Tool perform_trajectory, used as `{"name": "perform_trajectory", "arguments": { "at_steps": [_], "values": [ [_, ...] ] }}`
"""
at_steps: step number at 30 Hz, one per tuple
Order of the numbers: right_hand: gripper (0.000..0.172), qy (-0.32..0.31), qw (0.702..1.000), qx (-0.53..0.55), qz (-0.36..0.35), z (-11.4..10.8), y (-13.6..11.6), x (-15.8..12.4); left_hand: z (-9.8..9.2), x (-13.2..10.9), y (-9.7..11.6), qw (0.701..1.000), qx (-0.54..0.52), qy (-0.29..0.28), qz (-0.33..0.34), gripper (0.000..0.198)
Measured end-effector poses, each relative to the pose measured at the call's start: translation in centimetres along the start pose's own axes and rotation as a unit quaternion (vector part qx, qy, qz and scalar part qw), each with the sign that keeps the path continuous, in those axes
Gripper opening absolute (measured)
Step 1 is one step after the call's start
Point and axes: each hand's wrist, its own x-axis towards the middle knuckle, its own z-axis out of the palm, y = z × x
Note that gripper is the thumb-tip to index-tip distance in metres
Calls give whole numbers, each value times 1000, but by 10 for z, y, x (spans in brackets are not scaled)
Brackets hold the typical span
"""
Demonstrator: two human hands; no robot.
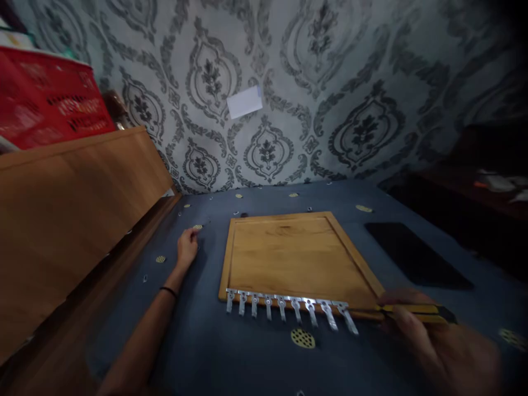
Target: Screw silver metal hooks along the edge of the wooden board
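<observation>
A wooden board point(289, 250) with a raised rim lies on the dark blue patterned cloth. Along its near edge sits a row of several small silver metal pieces point(296, 308), their narrow ends sticking out over the edge. My right hand point(429, 335), blurred, is at the board's near right corner, closed around a yellow and black tool point(421, 313) whose thin tip points left toward the row. To the left of the board, my left hand point(188, 246) rests above the cloth with its fingers pinched together; what they hold, if anything, is too small to make out.
A black flat mat point(416, 256) lies right of the board. On the left stands a wooden cabinet point(82, 214) with a red basket point(53, 99) on top. Patterned wallpaper with a white plate point(245, 102) rises behind. Dark furniture with pale items borders the right.
</observation>
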Motion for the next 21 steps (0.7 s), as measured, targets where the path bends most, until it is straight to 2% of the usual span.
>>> {"name": "perform_trajectory", "arguments": {
  "at_steps": [1,3,5,6,7,8,9,10,11,14,16,19,21],
  "values": [
    [25,-20,999,-1,-25,0,8,-5,-1,7,-9,1000,5,4,-13,33],
    [26,-37,999,-22,-25,1,24,-15,-1,19,-21,1000,14,5,-27,37],
    [27,0,998,-58,14,3,33,-20,1,31,-26,999,22,1,-29,37],
    [26,-35,999,-33,-17,3,34,-21,4,37,-26,999,26,-4,-26,37],
    [26,-25,999,-25,-32,4,32,-20,7,43,-24,999,29,-12,-21,37],
    [26,14,999,-47,-6,4,30,-19,11,49,-22,999,32,-22,-15,37],
    [25,13,999,-49,-8,4,26,-16,15,54,-19,999,36,-32,-9,37],
    [24,-21,999,-36,-24,4,21,-13,19,59,-15,998,41,-42,-3,37],
    [27,-13,999,-38,-24,3,16,-11,23,63,-12,998,47,-52,3,36],
    [37,-16,998,-56,15,1,2,-6,33,72,-2,994,73,-80,11,37],
    [46,-15,988,-115,98,1,-6,-6,37,75,3,991,97,-96,7,37],
    [72,-32,971,-159,174,3,-16,-6,37,77,8,985,132,-113,-1,38],
    [78,-42,969,-150,189,5,-19,-6,34,77,10,981,152,-122,0,38]
  ]
}}
